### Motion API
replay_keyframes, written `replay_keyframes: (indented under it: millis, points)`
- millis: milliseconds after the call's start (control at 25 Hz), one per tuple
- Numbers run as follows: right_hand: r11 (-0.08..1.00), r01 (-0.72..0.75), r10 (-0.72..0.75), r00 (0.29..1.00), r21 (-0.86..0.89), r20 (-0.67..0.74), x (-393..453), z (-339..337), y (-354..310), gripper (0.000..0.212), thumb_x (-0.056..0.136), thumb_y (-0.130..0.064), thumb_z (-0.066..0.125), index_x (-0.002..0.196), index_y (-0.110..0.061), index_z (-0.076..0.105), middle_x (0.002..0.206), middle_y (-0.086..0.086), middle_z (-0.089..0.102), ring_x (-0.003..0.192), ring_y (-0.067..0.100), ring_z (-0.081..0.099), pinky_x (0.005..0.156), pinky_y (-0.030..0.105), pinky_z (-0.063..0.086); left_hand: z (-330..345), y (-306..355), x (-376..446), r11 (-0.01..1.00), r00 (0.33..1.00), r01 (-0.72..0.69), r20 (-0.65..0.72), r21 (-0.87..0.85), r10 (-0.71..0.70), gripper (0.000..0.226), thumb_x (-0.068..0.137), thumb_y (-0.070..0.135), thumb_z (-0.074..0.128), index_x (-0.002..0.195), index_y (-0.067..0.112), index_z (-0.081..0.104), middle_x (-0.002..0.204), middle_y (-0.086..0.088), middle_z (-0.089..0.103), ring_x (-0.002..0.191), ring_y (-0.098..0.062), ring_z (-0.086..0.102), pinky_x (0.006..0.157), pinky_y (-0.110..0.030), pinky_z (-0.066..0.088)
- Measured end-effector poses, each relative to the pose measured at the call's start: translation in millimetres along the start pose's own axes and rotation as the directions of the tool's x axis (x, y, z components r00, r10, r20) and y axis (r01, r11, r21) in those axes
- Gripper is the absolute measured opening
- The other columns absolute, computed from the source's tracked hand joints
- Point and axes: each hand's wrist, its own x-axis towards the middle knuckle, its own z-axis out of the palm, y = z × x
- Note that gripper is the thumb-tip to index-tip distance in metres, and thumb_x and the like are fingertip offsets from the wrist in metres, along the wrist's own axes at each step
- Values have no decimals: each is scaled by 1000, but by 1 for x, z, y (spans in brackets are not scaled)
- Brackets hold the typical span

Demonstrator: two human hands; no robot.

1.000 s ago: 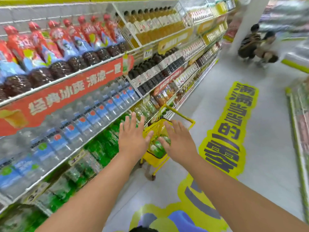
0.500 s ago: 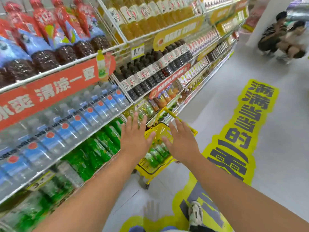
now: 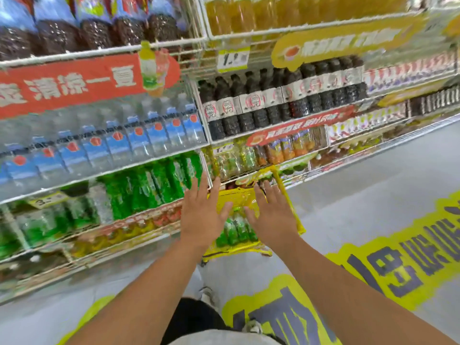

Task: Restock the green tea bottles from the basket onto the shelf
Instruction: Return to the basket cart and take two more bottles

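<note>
both arms are reaching out, left hand (image 3: 202, 217) and right hand (image 3: 272, 220) spread flat, gripping nothing, over the yellow plastic basket (image 3: 295, 224) of green-labelled tea bottles (image 3: 236, 231) sitting on grey shop floor (image 3: 361, 195) beside the white wire shelf (image 3: 104, 174).

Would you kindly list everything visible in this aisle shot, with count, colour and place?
basket: one, yellow, on the floor by the shelving
green tea bottles: several, green, inside the basket
green bottles: a row, lower shelf, left
water bottles: a row, clear with blue labels, above those
dark drink bottles: a row, black, middle shelf
banner: one, red, shelf edge
floor sticker: yellow, right
left hand: open, over basket
right hand: open, over basket
</note>
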Motion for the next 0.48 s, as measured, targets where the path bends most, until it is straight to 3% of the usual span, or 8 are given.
replay_keyframes:
  millis: [280,480]
  points:
    - [1000,0,1,996,-9,86,51,21,27,77,102,-65,27,164,-24,6,172,7,0,158,27,-4,127,45,8,38,-4,49,998,995,53,82,-32,-50,74,101,62,33,162,26,15,170,-10,2,156,-34,4,125,-52,10]
    - [1000,21,-21,992,6,128,76,31,41,76,102,-63,27,164,-24,6,172,5,-3,158,26,-5,128,43,6,60,3,68,997,992,73,102,-9,-72,75,100,64,30,163,26,13,170,-10,2,156,-36,6,125,-52,11]
